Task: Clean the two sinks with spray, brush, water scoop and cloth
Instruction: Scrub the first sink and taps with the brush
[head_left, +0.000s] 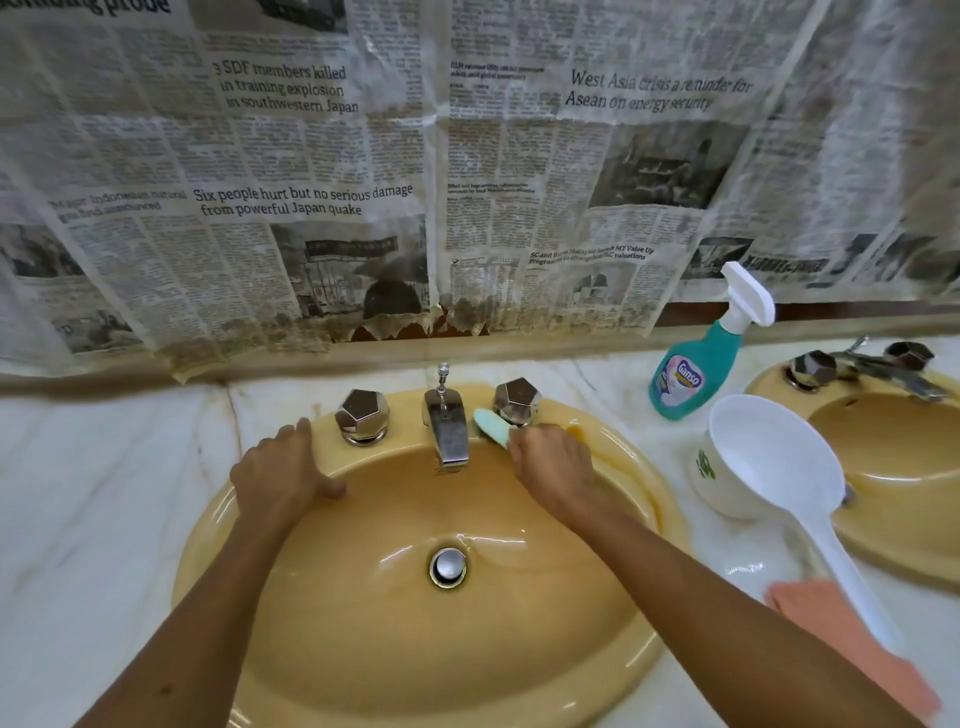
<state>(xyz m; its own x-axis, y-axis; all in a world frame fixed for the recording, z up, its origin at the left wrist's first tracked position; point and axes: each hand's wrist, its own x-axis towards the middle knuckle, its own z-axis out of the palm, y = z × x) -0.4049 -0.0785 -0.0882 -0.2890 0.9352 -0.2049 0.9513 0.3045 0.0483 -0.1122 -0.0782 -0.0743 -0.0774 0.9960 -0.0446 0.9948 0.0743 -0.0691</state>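
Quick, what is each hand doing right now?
Left hand: open, resting flat on the near sink's rim.
Right hand: closed on the brush, held beside the faucet.

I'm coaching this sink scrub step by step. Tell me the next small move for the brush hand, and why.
Probably draw the brush along the ledge around the base of the right tap knob. The right hand grips it with its head between the spout and that knob, while the left hand rests on the sink rim.

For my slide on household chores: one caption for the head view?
Right hand scrubs beside the tap with a brush while the left hand rests on the sink rim.
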